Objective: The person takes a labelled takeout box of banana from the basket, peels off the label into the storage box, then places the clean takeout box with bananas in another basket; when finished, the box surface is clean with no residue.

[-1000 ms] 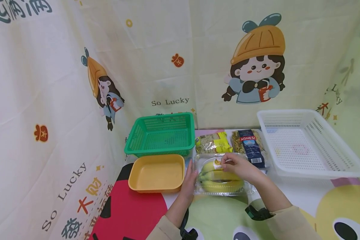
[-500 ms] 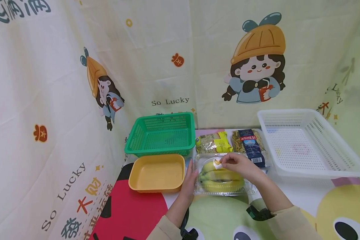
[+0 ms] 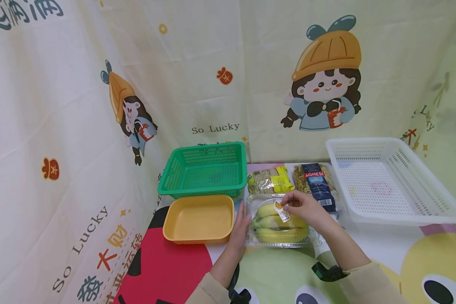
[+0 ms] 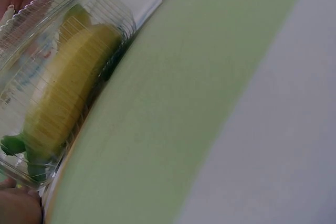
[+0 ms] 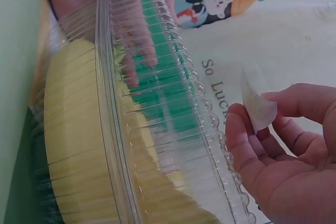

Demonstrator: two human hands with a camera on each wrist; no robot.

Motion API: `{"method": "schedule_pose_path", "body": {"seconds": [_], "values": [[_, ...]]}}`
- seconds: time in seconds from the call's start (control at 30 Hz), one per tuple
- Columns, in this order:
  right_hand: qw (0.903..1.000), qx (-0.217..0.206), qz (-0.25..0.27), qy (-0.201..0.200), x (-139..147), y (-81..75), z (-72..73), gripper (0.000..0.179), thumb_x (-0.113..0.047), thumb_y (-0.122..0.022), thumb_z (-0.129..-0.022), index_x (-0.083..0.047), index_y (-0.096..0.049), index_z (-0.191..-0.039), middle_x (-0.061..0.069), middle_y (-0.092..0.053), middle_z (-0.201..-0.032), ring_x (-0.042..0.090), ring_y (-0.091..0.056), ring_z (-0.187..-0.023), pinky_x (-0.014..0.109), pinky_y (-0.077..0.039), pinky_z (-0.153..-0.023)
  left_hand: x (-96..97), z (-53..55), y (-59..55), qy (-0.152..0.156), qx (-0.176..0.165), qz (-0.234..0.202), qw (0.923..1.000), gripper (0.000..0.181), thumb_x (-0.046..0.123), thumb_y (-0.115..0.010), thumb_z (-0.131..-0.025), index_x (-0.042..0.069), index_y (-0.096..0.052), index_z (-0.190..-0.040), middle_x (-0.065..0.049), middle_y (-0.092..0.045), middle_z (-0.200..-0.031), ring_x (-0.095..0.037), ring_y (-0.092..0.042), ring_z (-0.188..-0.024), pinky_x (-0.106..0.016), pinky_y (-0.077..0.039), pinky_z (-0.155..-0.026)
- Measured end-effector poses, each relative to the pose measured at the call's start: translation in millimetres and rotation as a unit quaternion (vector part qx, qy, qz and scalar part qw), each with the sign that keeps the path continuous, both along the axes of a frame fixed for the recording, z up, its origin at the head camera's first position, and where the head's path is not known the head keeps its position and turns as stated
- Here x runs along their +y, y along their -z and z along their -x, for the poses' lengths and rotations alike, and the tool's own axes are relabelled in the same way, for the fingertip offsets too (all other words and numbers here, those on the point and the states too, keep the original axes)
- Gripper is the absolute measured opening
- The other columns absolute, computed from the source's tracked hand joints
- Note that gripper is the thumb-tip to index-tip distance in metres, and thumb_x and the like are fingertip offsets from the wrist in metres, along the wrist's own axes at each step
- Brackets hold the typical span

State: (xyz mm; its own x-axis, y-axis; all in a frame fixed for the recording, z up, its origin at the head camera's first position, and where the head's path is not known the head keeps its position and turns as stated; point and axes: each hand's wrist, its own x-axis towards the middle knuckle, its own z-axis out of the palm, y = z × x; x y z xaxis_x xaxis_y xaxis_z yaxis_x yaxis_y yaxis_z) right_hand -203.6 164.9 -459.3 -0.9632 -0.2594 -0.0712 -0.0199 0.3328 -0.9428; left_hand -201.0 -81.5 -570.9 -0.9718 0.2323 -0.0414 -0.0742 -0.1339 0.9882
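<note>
A clear plastic clamshell box [image 3: 253, 204] holding several bananas [image 3: 281, 235] sits on the table at the middle. My right hand [image 3: 305, 207] pinches a small white sticker label [image 3: 283, 214] between thumb and fingers, over the lid. In the right wrist view the label [image 5: 257, 111] stands up off the lid, curling at its edge. My left hand [image 3: 239, 227] rests against the box's left side, its fingers straight along the wall. Ridged box walls show close up in the left wrist view, with a banana [image 4: 73, 87] behind them.
Left of the box is a yellow tub [image 3: 197, 219], with a green basket [image 3: 209, 173] behind it. A yellow-labelled bag [image 3: 270, 181] and an AGNESI pasta bag [image 3: 318, 185] lie behind the box. A large white basket [image 3: 395, 185] stands at right.
The label has come up further from the lid; more of its white face shows, hanging toward me. My right hand has shifted slightly, while the left hand and box have stayed put.
</note>
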Motion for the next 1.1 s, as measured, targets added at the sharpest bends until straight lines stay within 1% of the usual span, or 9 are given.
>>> {"method": "schedule_pose_path", "body": {"seconds": [0.13, 0.2, 0.37, 0.4, 0.47, 0.67, 0.73, 0.93, 1.1], "values": [[0.9998, 0.003, 0.013, -0.014, 0.9, 2.3, -0.3, 0.024, -0.003, -0.065, -0.091, -0.001, -0.063, -0.115, 0.016, -0.066, -0.111, 0.022, -0.062, -0.093, 0.034, -0.058, -0.077, 0.5, -0.5, -0.3, 0.003, 0.003, -0.002, 1.0, 0.069, 0.042, -0.041, -0.103, 0.03, -0.004, -0.16, 0.001, -0.008, -0.168, -0.026, 0.003, -0.155, -0.058, -0.003, -0.123], [0.9997, 0.006, 0.013, -0.019, 1.7, 3.7, -0.3, 0.024, -0.002, -0.064, -0.091, -0.003, -0.066, -0.115, 0.017, -0.064, -0.119, 0.024, -0.062, -0.099, 0.033, -0.059, -0.079, 0.8, -0.5, -0.2, 0.003, 0.002, -0.002, 1.0, 0.069, 0.042, -0.041, -0.103, 0.029, -0.004, -0.16, 0.001, -0.008, -0.168, -0.026, 0.003, -0.155, -0.058, -0.003, -0.123], [0.9999, 0.013, -0.002, -0.009, 3.3, 5.7, -1.3, 0.025, -0.005, -0.066, -0.091, -0.01, -0.072, -0.115, 0.013, -0.053, -0.144, 0.029, -0.059, -0.117, 0.025, -0.056, -0.084, 1.6, 0.1, -0.3, 0.001, -0.007, 0.006, 1.0, 0.069, 0.044, -0.041, -0.103, 0.03, -0.005, -0.16, 0.001, -0.008, -0.168, -0.027, 0.004, -0.155, -0.059, -0.002, -0.123], [0.9999, 0.011, -0.005, -0.004, 3.4, 5.7, -1.6, 0.025, -0.006, -0.066, -0.091, -0.012, -0.073, -0.115, 0.012, -0.051, -0.146, 0.029, -0.059, -0.118, 0.024, -0.056, -0.085, 1.8, 0.1, -0.3, 0.001, -0.007, 0.008, 0.9999, 0.069, 0.044, -0.041, -0.103, 0.03, -0.005, -0.16, 0.0, -0.008, -0.168, -0.028, 0.004, -0.155, -0.059, -0.002, -0.123], [1.0, 0.003, -0.005, 0.001, 3.1, 5.7, -2.1, 0.024, -0.008, -0.066, -0.092, -0.012, -0.073, -0.115, 0.01, -0.05, -0.148, 0.025, -0.061, -0.114, 0.027, -0.057, -0.085, 2.1, 0.1, -0.2, 0.0, -0.007, 0.009, 0.9999, 0.069, 0.044, -0.041, -0.103, 0.03, -0.005, -0.16, 0.0, -0.008, -0.168, -0.028, 0.004, -0.155, -0.06, -0.001, -0.122], [0.9997, -0.021, -0.005, 0.01, 3.6, 4.9, -2.3, 0.024, -0.011, -0.065, -0.094, -0.012, -0.073, -0.117, 0.012, -0.059, -0.136, 0.021, -0.064, -0.094, 0.032, -0.058, -0.08, 2.5, 0.1, -0.3, -0.007, -0.008, 0.014, 0.9999, 0.068, 0.046, -0.042, -0.102, 0.034, -0.008, -0.16, 0.001, -0.01, -0.168, -0.027, 0.004, -0.155, -0.059, -0.001, -0.123], [0.9996, -0.026, -0.005, 0.014, 4.0, 4.9, -2.3, 0.025, -0.012, -0.065, -0.094, -0.013, -0.073, -0.118, 0.012, -0.062, -0.131, 0.021, -0.063, -0.094, 0.032, -0.057, -0.079, 2.5, 0.1, -0.1, -0.008, -0.011, 0.015, 0.9998, 0.068, 0.047, -0.042, -0.102, 0.033, -0.008, -0.16, 0.001, -0.01, -0.168, -0.027, 0.005, -0.155, -0.059, -0.001, -0.122], [0.9995, -0.026, -0.003, 0.019, 5.6, 5.6, -3.6, 0.028, -0.014, -0.066, -0.094, -0.017, -0.071, -0.121, 0.01, -0.061, -0.132, 0.021, -0.061, -0.097, 0.033, -0.057, -0.082, 1.9, 0.7, -1.4, -0.007, -0.018, 0.014, 0.9997, 0.069, 0.044, -0.043, -0.102, 0.031, -0.007, -0.16, -0.001, -0.009, -0.168, -0.03, 0.004, -0.155, -0.06, -0.002, -0.122], [0.9995, -0.026, 0.018, 0.008, 7.5, 7.6, -4.7, 0.034, -0.012, -0.067, -0.092, -0.015, -0.069, -0.125, 0.011, -0.06, -0.132, 0.021, -0.062, -0.097, 0.032, -0.057, -0.081, -0.9, -1.0, -2.4, -0.006, -0.029, 0.029, 0.9992, 0.067, 0.046, -0.043, -0.102, 0.036, -0.009, -0.159, 0.001, -0.008, -0.168, -0.029, 0.0, -0.155, -0.061, -0.007, -0.122]]}}
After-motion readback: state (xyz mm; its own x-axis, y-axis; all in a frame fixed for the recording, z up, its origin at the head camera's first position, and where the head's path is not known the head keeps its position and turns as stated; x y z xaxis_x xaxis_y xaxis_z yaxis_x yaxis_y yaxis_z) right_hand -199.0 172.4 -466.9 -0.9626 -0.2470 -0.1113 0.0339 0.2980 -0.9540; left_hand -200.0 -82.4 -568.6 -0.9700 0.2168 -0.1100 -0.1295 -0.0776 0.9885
